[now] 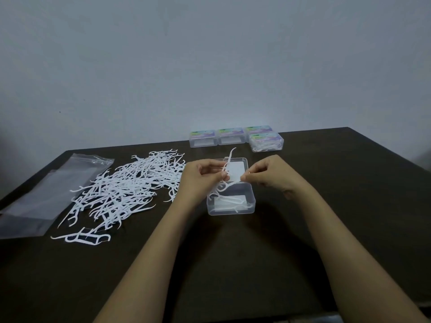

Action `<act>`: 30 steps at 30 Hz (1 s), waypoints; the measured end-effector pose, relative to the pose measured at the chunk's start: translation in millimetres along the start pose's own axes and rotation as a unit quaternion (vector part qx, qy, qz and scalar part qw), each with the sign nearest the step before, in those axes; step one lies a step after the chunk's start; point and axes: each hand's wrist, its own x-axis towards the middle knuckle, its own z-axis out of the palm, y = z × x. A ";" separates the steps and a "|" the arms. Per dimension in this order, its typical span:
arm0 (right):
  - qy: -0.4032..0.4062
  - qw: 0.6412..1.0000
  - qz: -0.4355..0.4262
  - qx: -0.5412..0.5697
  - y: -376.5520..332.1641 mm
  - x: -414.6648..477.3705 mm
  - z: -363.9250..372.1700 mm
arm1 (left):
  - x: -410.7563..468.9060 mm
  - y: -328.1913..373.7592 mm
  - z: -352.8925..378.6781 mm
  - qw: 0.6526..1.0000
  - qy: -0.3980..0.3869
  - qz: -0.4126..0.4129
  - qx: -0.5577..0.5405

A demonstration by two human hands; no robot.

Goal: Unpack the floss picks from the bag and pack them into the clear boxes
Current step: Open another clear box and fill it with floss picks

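My left grip [200, 176] is closed round a bunch [224, 173] of white floss picks, held just above the open box [231, 207]. One pick of the bunch sticks up past the far edge of the lid [236, 170], and the lower heads hang over the box's inside. My right grip [270, 172] has its fingers curled, thumb and forefinger pinched together at the right edge of the bunch; whether they have hold of a pick I cannot tell.

The box stands in the middle of the bench [349, 183], straight in front of me, with the lid folded back behind it. A few picks [233, 202] lie across its bottom.

To the left the pile [126, 190] of loose picks spreads wide over the bench, its right edge just beside my left wrist. Left of the pile the bag [46, 194] lies flat, right against the picks, its zip end toward the wall.

At the back edge of the bench stand the back boxes [232, 136], three in a row, closed, with coloured labels on their lids. A fourth, the full box [265, 142], sits just in front of the right-hand one, packed with picks
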 end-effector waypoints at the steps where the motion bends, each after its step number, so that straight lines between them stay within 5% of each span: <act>1: -0.014 1.000 0.000 -0.005 -0.1 -0.6 -0.1 | -0.4 -0.1 -0.5 1.000 -0.004 0.010 0.010; 4: -0.043 0.999 -0.008 -0.001 0.6 -1.2 0.8 | -0.7 -0.6 -2.8 0.996 -0.025 0.044 0.068; 10: 0.030 0.999 -0.018 0.026 3.6 1.9 -0.9 | 3.9 -4.7 -5.8 0.975 -0.052 0.082 0.198; 18: 0.032 0.998 -0.034 -0.053 6.9 5.4 -0.5 | 5.3 -12.3 3.1 0.951 -0.079 0.122 0.274; 25: 0.125 0.983 -0.080 -0.111 3.5 3.7 11.4 | 8.2 -13.8 -27.9 0.949 0.072 0.163 0.262; 30: 0.096 0.958 -0.192 -0.188 -21.5 -8.0 48.9 | 0.7 -24.4 -76.0 0.930 0.151 0.120 0.312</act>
